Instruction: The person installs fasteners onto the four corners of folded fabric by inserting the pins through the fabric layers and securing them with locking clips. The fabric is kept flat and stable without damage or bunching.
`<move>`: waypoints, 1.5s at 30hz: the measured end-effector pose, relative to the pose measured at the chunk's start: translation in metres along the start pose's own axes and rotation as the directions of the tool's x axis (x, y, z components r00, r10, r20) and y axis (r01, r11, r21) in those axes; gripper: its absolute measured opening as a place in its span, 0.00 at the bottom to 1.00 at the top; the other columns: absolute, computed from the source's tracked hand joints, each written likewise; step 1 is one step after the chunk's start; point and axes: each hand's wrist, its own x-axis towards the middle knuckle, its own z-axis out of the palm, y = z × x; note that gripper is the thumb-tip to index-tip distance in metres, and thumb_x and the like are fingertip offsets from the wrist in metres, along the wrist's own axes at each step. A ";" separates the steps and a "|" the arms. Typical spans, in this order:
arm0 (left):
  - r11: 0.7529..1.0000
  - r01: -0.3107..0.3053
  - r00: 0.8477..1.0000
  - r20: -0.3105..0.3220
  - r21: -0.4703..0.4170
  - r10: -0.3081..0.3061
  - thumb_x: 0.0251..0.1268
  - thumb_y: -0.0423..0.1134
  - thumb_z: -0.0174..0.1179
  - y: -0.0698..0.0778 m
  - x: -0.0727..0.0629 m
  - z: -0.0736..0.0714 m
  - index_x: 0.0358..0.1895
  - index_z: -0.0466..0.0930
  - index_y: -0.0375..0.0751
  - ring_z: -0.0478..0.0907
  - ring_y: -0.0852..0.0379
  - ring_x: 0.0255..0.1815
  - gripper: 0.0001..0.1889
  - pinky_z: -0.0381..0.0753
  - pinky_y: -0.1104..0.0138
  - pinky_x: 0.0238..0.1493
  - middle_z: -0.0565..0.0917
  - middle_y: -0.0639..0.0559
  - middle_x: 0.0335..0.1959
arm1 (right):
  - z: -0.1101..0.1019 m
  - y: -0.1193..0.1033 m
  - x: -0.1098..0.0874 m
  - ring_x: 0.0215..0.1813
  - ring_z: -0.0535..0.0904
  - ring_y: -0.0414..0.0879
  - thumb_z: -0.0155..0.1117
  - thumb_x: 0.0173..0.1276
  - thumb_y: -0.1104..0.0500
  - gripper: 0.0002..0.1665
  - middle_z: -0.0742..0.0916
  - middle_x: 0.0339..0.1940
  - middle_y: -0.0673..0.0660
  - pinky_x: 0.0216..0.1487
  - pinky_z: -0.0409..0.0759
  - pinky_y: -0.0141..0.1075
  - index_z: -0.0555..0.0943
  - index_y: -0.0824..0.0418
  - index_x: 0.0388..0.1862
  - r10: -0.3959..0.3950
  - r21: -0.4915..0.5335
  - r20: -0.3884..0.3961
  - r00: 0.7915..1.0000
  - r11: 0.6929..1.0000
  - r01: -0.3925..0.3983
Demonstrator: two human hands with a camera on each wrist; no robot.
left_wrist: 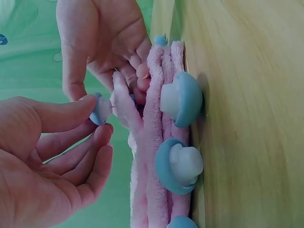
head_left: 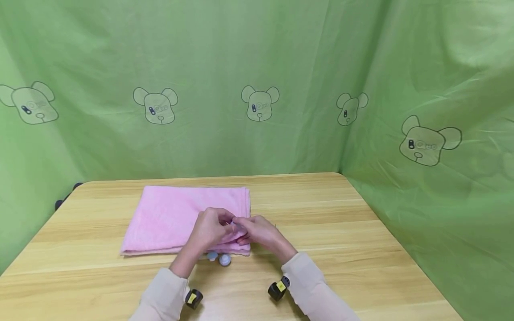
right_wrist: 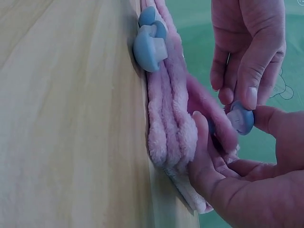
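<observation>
A fluffy pink blanket lies folded in layers on the table. With thumb and fingertips my left hand pinches a blue-capped, mushroom-shaped blanket clip. From its pale stem a thin pin points at a raised flap of the top layer. My right hand grips this flap near the blanket's front right corner, fingers on both sides of it. On the flap's other side shows a small blue piece, mostly hidden by cloth and fingers.
Along the blanket's front edge lie more mushroom-shaped clips, one cap-up and one with its pale stem showing. Wood-grain table extends to the right. Green curtains hang behind and beside it.
</observation>
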 end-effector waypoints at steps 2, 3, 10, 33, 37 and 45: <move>1.000 -0.005 1.000 0.002 -0.003 0.005 0.52 0.29 0.72 0.000 0.000 0.001 0.36 0.90 0.40 0.85 0.57 0.30 0.07 0.85 0.64 0.37 0.91 0.49 0.31 | 0.000 0.000 -0.001 0.35 0.86 0.42 0.57 0.75 0.49 0.27 0.90 0.41 0.62 0.43 0.88 0.36 0.84 0.74 0.49 -0.001 -0.001 -0.006 1.000 1.000 0.001; 1.000 -0.007 1.000 0.003 -0.005 0.007 0.52 0.29 0.72 0.000 0.000 0.001 0.36 0.90 0.39 0.85 0.57 0.30 0.07 0.85 0.64 0.37 0.90 0.49 0.30 | 0.000 0.000 0.000 0.35 0.86 0.42 0.57 0.75 0.49 0.26 0.90 0.41 0.62 0.43 0.88 0.36 0.84 0.74 0.49 -0.002 0.001 -0.006 1.000 1.000 0.002; 1.000 -0.007 1.000 0.020 -0.029 0.007 0.51 0.27 0.71 -0.002 0.000 0.004 0.35 0.89 0.37 0.85 0.57 0.30 0.07 0.85 0.64 0.37 0.90 0.47 0.29 | -0.001 0.001 -0.001 0.35 0.86 0.42 0.56 0.76 0.55 0.22 0.90 0.40 0.64 0.43 0.87 0.34 0.83 0.75 0.50 -0.016 0.041 0.023 1.000 0.999 0.015; 0.995 0.039 0.994 0.095 0.088 -0.048 0.55 0.28 0.68 -0.005 0.000 0.004 0.32 0.87 0.39 0.76 0.56 0.26 0.03 0.76 0.63 0.33 0.84 0.53 0.23 | 0.002 -0.001 0.001 0.26 0.82 0.39 0.56 0.78 0.50 0.26 0.87 0.26 0.53 0.32 0.84 0.29 0.83 0.76 0.48 0.027 0.146 -0.089 0.996 0.989 -0.013; 0.997 0.046 0.998 0.051 0.054 -0.049 0.61 0.29 0.65 -0.009 0.002 0.001 0.26 0.86 0.39 0.68 0.59 0.19 0.06 0.68 0.67 0.25 0.75 0.56 0.15 | 0.001 -0.003 0.000 0.28 0.80 0.40 0.51 0.81 0.48 0.29 0.85 0.29 0.54 0.34 0.83 0.30 0.81 0.76 0.50 0.033 0.146 -0.085 0.996 0.989 -0.020; 0.992 0.119 0.992 -0.058 0.042 -0.116 0.64 0.34 0.66 -0.018 0.008 -0.016 0.41 0.88 0.34 0.84 0.48 0.34 0.07 0.84 0.55 0.41 0.90 0.41 0.36 | -0.001 -0.005 0.000 0.29 0.78 0.40 0.46 0.83 0.51 0.28 0.82 0.30 0.53 0.35 0.82 0.30 0.77 0.79 0.49 0.037 0.175 -0.060 0.998 0.984 -0.026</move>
